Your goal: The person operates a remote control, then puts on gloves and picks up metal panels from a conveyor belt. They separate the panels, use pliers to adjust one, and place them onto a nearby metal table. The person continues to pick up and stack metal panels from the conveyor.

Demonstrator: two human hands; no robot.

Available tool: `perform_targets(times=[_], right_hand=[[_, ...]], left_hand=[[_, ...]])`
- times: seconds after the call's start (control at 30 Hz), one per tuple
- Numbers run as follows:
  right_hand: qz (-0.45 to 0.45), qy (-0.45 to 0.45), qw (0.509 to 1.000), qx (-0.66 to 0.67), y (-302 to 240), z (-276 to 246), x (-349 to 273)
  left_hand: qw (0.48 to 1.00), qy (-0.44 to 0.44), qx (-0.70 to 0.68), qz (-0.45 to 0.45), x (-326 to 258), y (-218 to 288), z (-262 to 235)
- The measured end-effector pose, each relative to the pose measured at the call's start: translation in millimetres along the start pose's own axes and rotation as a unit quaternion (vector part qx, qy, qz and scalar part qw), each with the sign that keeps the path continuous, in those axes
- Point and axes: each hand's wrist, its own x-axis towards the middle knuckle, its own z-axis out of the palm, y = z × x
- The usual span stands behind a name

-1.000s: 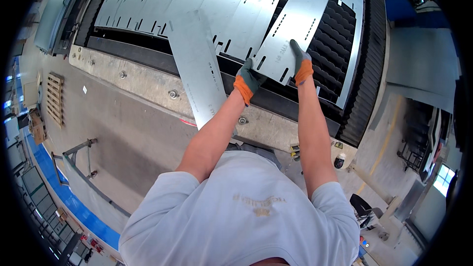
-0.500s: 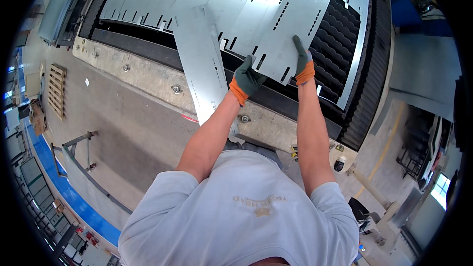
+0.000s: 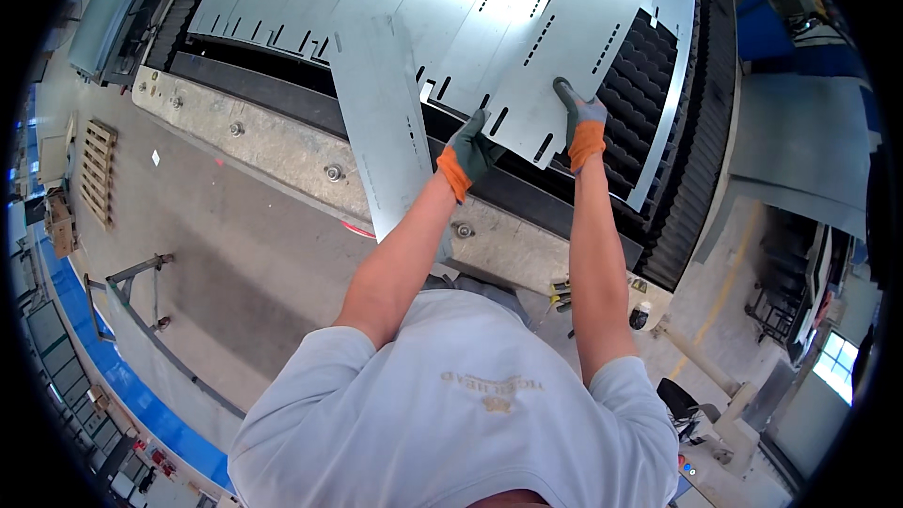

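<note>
A long slotted sheet-metal strip point(image 3: 555, 56) is held by both my gloved hands at its near end. My left hand point(image 3: 473, 152), in a dark green glove with an orange cuff, is closed round the near left corner. On the right edge, my right hand point(image 3: 581, 122) grips with its thumb on the upper face and its other fingers hidden underneath. The strip lies slightly askew over neighbouring cut sheet-metal strips point(image 3: 461, 33). To the left, another loose metal strip point(image 3: 376, 103) lies across the front edge of the machine bed, its lower end behind my left forearm.
Dark scalloped support slats point(image 3: 640, 71) show right of the strip, bordered by a narrow metal frame strip point(image 3: 663, 141). A pale machine rail point(image 3: 282, 146) with bolts runs along the front. A wooden pallet point(image 3: 98, 174) and a metal frame cart point(image 3: 141, 296) stand on the left floor.
The held strip has shifted and turned slightly to the right, and a dark gap now shows along its far left side. Both hands keep their grip on it.
</note>
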Motion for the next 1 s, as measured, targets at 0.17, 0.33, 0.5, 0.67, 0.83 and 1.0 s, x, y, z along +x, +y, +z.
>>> perform_targets(times=[0.17, 0.33, 0.5, 0.67, 0.83, 1.0], right_hand=[[-0.092, 0.042, 0.956, -0.276, -53, 43, -58], [-0.168, 0.047, 0.934, -0.312, -44, 65, -74], [-0.032, -0.016, 0.996, -0.078, -59, 39, -49], [0.081, -0.064, 0.979, 0.175, -35, 19, -28], [0.101, -0.030, 0.989, 0.103, -6, 10, -4], [0.042, -0.013, 0.996, 0.077, -6, 5, -3]], left_hand=[[0.978, 0.166, 0.097, 0.076, 36, -27, -37], [0.990, 0.129, 0.028, -0.044, 31, -20, -48], [0.997, -0.061, -0.052, -0.002, -3, -7, -12], [0.991, -0.117, -0.058, -0.003, -15, 13, 4], [0.999, -0.045, -0.023, 0.013, -5, 6, 4], [0.992, 0.079, 0.092, -0.044, 4, 9, -8]])
